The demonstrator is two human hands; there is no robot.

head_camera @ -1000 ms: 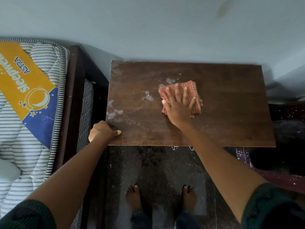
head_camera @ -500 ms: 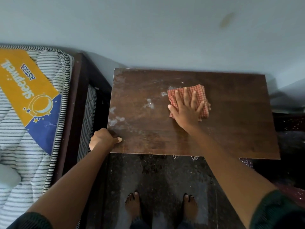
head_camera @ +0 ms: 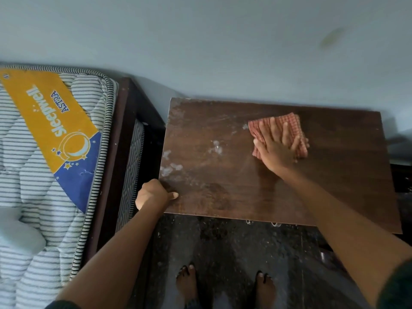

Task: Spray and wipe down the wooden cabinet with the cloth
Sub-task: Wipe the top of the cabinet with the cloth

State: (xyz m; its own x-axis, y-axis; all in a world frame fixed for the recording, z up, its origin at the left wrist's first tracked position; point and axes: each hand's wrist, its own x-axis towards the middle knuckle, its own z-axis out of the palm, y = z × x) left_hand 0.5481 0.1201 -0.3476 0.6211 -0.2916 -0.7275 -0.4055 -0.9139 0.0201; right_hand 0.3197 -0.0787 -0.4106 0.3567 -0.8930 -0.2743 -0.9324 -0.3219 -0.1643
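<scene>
Wooden cabinet top (head_camera: 334, 179): long axis runs L–R. Right hand (head_camera: 275, 150) spread flat on checked cloth (head_camera: 289, 123); foam patches (head_camera: 215, 147) lie to its left. Left hand (head_camera: 153, 195) grips near-left corner.

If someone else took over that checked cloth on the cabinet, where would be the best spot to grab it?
Probably the far edge of the cloth, reached from above. It lies folded flat on the cabinet top, and the right hand presses on its near half, so only the strip toward the wall is free. Pinching that raised fold looks easier than sliding under it.
</scene>
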